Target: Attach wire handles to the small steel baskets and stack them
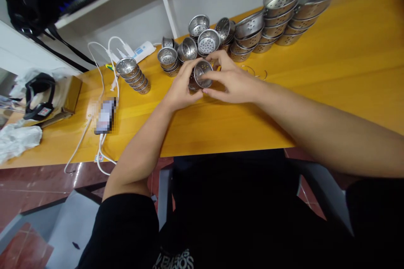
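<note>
A small perforated metal cup (203,72) is tilted toward me, low over the table, between my two hands. My left hand (184,86) curls around its left side, thumb underneath. From the right, my right hand (232,79) grips the rim, with the index finger reaching into the mouth and the thumb below. Some metal shows dimly under the left palm, too shaded to make out. Just behind my hands stand more perforated cups, among them an upright one (208,42) and a tilted one (187,49). Thin wire rings (252,71) lie right of my right hand.
Taller stacks of larger perforated bowls (280,4) line the back right. At left stands a stack of small cups (134,76), near a phone (106,115) with white cables and a power strip (143,51). Headphones (39,96) rest on a cardboard box (67,96).
</note>
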`<action>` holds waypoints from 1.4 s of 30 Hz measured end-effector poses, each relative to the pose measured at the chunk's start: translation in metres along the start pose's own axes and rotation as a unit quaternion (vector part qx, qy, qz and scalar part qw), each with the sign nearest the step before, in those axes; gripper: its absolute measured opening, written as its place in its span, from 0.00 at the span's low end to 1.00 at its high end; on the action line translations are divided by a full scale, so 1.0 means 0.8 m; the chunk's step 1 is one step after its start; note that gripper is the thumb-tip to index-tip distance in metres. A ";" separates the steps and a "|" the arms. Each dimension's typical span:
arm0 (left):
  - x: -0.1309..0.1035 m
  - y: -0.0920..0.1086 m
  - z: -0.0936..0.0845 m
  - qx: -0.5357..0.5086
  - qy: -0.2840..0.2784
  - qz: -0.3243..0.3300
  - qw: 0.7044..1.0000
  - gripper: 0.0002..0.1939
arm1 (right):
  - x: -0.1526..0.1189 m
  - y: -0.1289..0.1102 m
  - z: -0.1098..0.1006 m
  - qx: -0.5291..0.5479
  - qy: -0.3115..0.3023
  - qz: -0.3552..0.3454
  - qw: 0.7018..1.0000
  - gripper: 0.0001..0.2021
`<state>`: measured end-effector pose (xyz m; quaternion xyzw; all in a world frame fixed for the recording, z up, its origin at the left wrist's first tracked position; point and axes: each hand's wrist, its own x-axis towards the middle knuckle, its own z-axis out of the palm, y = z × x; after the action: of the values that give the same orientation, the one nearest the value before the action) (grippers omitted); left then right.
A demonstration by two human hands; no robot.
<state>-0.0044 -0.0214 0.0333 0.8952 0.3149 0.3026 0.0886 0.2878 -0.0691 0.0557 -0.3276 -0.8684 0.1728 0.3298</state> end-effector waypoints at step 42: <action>0.001 -0.029 -0.002 -0.007 0.023 0.038 0.999 0.55 | 0.002 0.014 0.003 -0.002 0.041 -0.008 0.999 0.24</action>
<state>-0.0170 -0.0027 0.0270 0.8986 0.2805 0.3288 0.0760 0.2909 -0.0601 0.0488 -0.3283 -0.8572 0.1547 0.3654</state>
